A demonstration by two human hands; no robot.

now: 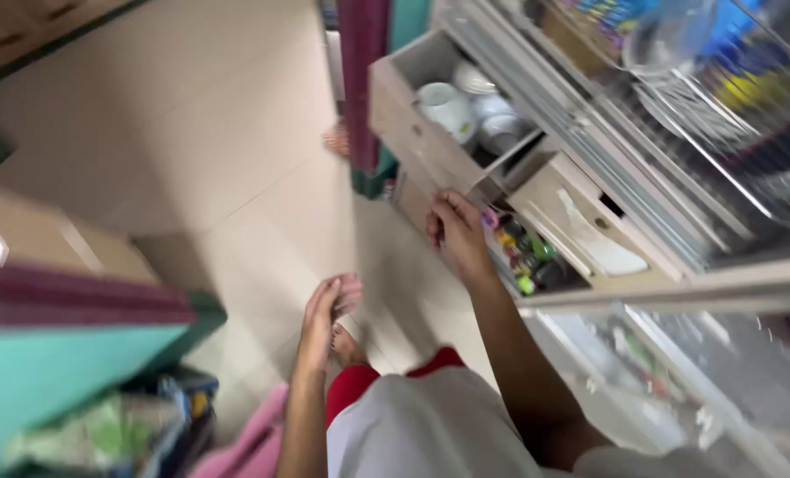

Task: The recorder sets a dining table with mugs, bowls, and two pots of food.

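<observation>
Right hand curled at the front edge of the open lower drawer, fingers bent, seemingly pinching something small and purplish, though too blurred to tell for sure. Left hand hanging free over the tiled floor, fingers loosely together, holding nothing. Inside that drawer, a jumble of small bottles and jars, green and dark, just beside the right fingertips. Best done, as a judgement, with a slow, steady grip and the left hand brought up to brace the drawer front, since the small things sit crowded and could tip. Above, a second open drawer with white cups and bowls; further right, a wire dish rack on the worktop.
</observation>
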